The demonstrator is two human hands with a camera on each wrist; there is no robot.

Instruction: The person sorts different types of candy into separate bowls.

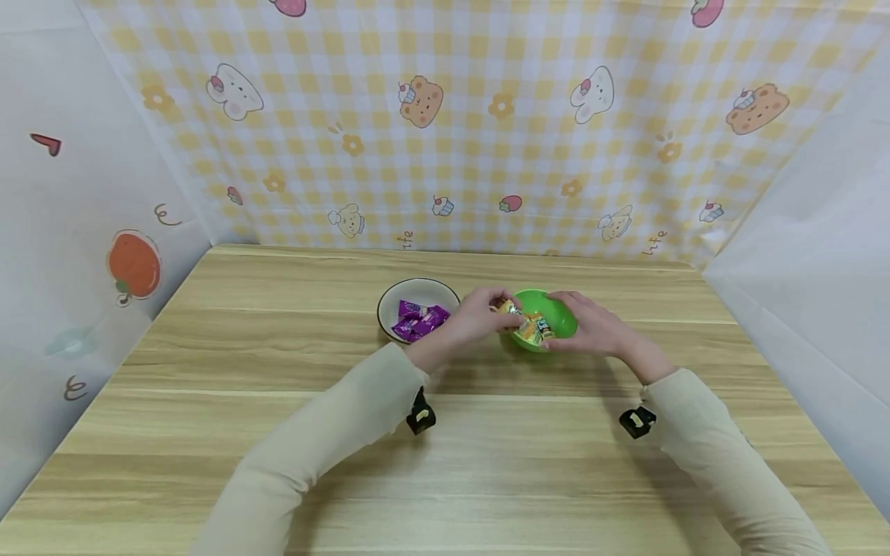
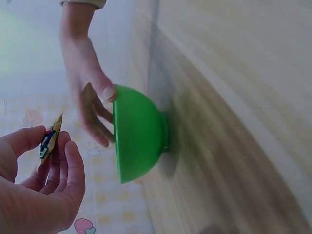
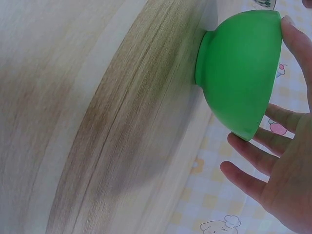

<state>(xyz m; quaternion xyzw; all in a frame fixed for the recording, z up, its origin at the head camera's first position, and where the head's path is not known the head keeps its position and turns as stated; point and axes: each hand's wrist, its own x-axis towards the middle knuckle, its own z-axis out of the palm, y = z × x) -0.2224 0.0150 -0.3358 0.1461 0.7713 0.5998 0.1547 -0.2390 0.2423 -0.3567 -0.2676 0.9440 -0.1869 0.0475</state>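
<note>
Between thumb and fingertips, my left hand (image 1: 476, 317) pinches a small yellow wrapped candy (image 2: 50, 140), held up beside the rim of a green bowl (image 1: 556, 310). My right hand (image 1: 596, 327) spans that bowl from the right, thumb at the near rim and fingers at the far rim. The bowl stands upright on its foot. Inside it lie yellow wrapped candies (image 1: 536, 330), partly covered by the left hand in the head view. The right wrist view shows the fingers (image 3: 249, 152) against the green rim, some of them spread past it.
Left of the green bowl stands a white bowl with a dark rim (image 1: 380, 303), holding several purple wrapped candies (image 1: 420, 320). My left forearm passes close in front of it. Both bowls are on a wood-grain table (image 1: 292, 324), with a checked cloth (image 1: 459, 154) hanging behind.
</note>
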